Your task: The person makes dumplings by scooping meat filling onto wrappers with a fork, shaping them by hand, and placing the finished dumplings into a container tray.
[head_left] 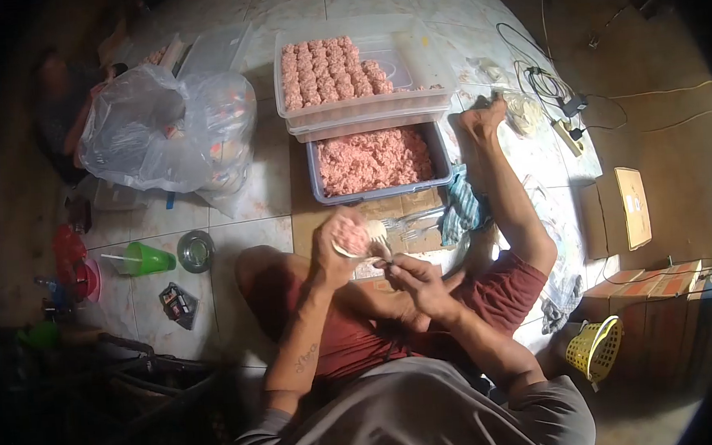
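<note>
My left hand (325, 245) is closed around a pale round wrapper with a lump of pink minced meat (352, 236) in it. My right hand (421, 282) grips a fork (383, 248), its tines beside the wrapper's right edge. Just beyond them, a blue-grey tub (383, 195) holds loose minced meat (373, 160). Behind it, a clear plastic container (406, 48), stacked on another, carries rows of dumpling-like meat portions (322, 69). Several more forks (413, 223) lie on the cardboard in front of the tub.
A blue checked cloth (462, 205) lies right of the tub. Leftward are a large plastic bag (138, 130), a green cup (146, 258) and a glass dish (196, 252). Cables (547, 84), a yellow basket (596, 350) and cardboard boxes (647, 311) are rightward. Another person (68, 118) sits far left.
</note>
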Action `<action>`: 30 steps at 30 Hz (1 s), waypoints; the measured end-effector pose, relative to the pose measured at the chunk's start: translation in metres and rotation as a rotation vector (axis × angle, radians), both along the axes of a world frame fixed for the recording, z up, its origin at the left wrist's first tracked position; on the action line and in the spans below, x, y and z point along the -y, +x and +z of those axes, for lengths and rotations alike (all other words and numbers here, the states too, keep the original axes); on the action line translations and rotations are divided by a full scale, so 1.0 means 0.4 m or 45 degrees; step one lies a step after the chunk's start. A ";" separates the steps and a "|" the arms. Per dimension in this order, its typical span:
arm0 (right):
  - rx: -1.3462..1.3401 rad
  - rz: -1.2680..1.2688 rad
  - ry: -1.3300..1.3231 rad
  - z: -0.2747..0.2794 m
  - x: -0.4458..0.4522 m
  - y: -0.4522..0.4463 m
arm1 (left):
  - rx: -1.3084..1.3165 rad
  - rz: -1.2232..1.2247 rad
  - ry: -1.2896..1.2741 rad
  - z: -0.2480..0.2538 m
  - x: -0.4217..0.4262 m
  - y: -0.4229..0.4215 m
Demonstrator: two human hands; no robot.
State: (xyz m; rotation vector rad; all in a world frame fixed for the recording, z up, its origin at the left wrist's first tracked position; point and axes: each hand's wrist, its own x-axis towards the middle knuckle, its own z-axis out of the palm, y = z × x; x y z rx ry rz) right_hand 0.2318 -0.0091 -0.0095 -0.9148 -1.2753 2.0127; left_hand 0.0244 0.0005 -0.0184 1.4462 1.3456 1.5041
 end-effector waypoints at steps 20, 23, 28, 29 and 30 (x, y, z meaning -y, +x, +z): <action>0.468 -0.376 0.948 0.016 0.030 -0.049 | -0.094 0.122 -0.062 0.063 0.005 0.059; 0.528 -0.313 0.803 -0.006 0.028 0.019 | 0.686 -0.214 -0.305 0.069 0.038 0.008; 0.234 -0.128 0.347 0.014 0.048 0.029 | 0.371 -0.116 -0.344 0.077 0.032 -0.014; 0.233 -0.118 0.659 -0.002 0.045 0.025 | 0.371 -0.118 -0.338 0.078 0.026 -0.009; 0.291 -0.187 0.761 -0.002 0.051 0.002 | 0.088 -0.092 -0.270 0.079 0.026 0.003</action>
